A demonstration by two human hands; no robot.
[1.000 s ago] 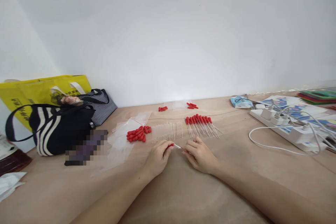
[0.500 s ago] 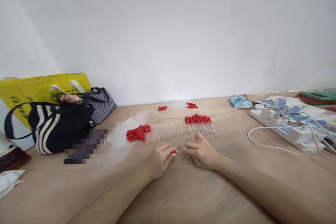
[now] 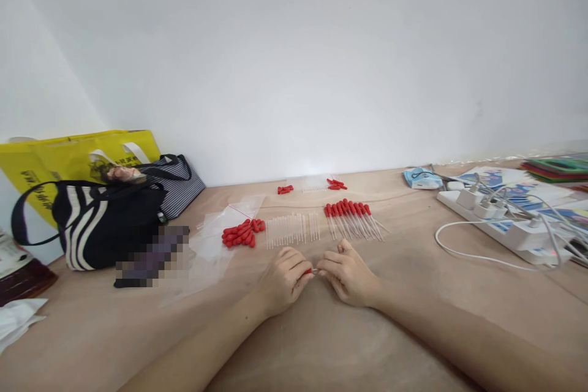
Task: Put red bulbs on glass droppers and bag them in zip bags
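My left hand (image 3: 285,282) is closed on a red rubber bulb (image 3: 308,271), of which only the end shows between thumb and forefinger. Facing it, my right hand (image 3: 348,275) pinches a thin clear tube (image 3: 315,271) that meets the bulb; most of the tube is hidden by the fingers. Beyond my left hand lie a pile of red bulbs (image 3: 241,233) and a row of loose clear tubes (image 3: 285,229). Past my right hand, several droppers (image 3: 351,217) with red bulbs on clear tubes lie side by side.
Clear plastic bags (image 3: 214,245) lie left of the bulbs. More red pieces (image 3: 337,184) sit near the wall. A black bag (image 3: 108,226) and a yellow bag (image 3: 41,165) stand at left. On the right are a power strip (image 3: 500,226) with cables and a blue mask (image 3: 422,178).
My right hand has moved left and slightly nearer to me, closing in on my left hand. Less of the tube shows between the hands now, and the right fingers are curled tighter.
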